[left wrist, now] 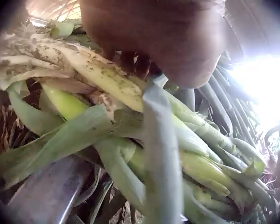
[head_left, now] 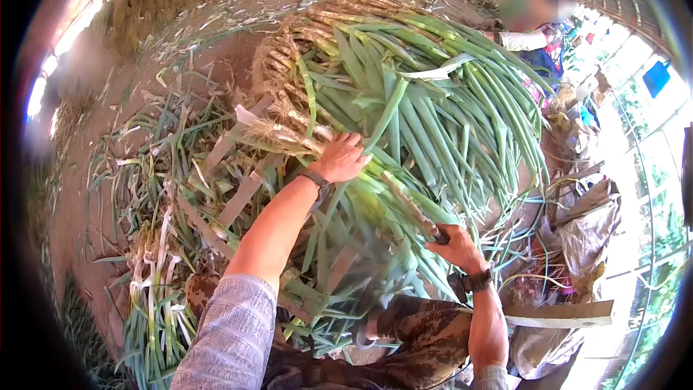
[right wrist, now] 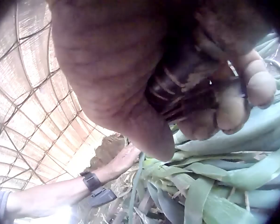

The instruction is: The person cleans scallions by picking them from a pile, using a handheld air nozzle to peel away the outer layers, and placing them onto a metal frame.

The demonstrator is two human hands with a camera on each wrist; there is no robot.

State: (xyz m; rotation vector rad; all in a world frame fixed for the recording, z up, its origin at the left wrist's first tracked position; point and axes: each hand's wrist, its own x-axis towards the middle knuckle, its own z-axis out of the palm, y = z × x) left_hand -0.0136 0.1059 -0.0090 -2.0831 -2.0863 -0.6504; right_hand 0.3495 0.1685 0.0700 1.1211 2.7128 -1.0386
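Note:
My left hand (head_left: 339,159) grips a bunch of long green onions (head_left: 372,188) where the pale stems turn green. Their rooty ends (head_left: 271,130) point to the upper left, and the leaves run down to the right. From the left wrist, soil specks show on a pale stem (left wrist: 102,77) below the curled fingers. My right hand (head_left: 458,248) holds a knife by its dark handle (right wrist: 177,88), fingers and thumb wrapped round it. The knife's long, dirt-stained blade (head_left: 408,202) lies over the green leaves, pointing toward the left hand.
A big heap of green onions (head_left: 426,115) lies ahead, roots to the left. Leaf scraps (head_left: 173,130) and wooden slats (head_left: 242,198) cover the left side. Another bunch (head_left: 155,282) lies lower left. Another person's sleeve (head_left: 523,41) shows beyond the heap; a plank (head_left: 559,314) juts out at right.

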